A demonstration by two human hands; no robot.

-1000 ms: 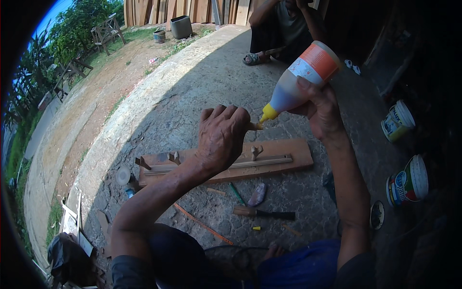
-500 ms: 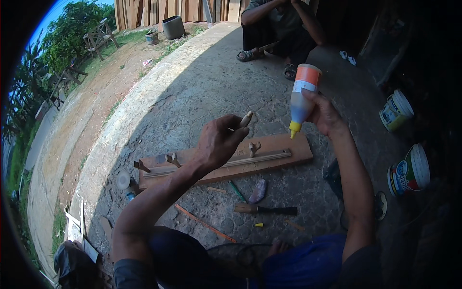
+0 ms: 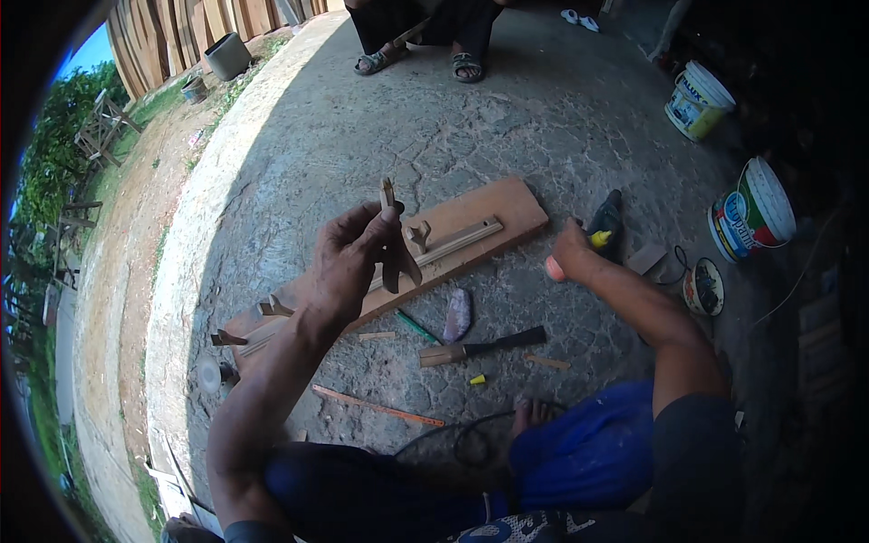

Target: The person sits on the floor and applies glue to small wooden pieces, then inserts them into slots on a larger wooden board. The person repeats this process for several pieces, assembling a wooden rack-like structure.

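Observation:
My left hand (image 3: 342,262) is raised over the board, its fingers pinching a small wooden piece (image 3: 387,195) with a narrow upright end and a flared lower part. Beneath it a thick wooden board (image 3: 516,201) lies slanting on the floor. A slim wooden strip (image 3: 453,244) runs along its top, with small forked wooden pieces (image 3: 417,237) standing by it. At the right, my right hand (image 3: 572,250) is low near the floor, closed round a glue bottle (image 3: 555,269). The bottle's orange base points towards me and its yellow nozzle pokes out on the other side.
A chisel (image 3: 484,347), a yellow cap (image 3: 478,380), a green pencil-like stick (image 3: 416,326), a purplish lump (image 3: 458,315) and an orange strip (image 3: 380,405) lie before me. A dark power tool (image 3: 610,215), a bowl (image 3: 704,288) and buckets (image 3: 753,208) are rightward. Another person's feet (image 3: 466,67) are ahead.
My right hand has lowered the glue bottle from above the board to near the floor at the right, tipping it over. My left hand has turned the wooden piece upright. The view has shifted downward.

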